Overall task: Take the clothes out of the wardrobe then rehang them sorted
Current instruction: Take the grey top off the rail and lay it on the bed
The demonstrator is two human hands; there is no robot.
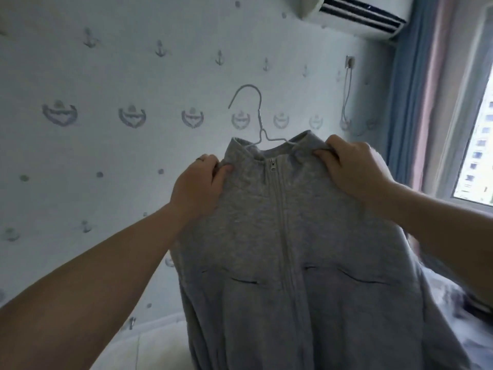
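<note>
Grey jacket (293,236), zipped on a wire hanger (260,121), hangs mid-scene before the far wall (106,156). Left grip (198,182) and right grip (354,166) each pinch a shoulder. Soft, light, floppy, I judge; best held at the shoulders or hanger hook.

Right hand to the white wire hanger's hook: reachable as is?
Probably, once it lets go: right hand grips the grey zip jacket; the white wire hanger's hook stands bare above it, nothing between.
</note>
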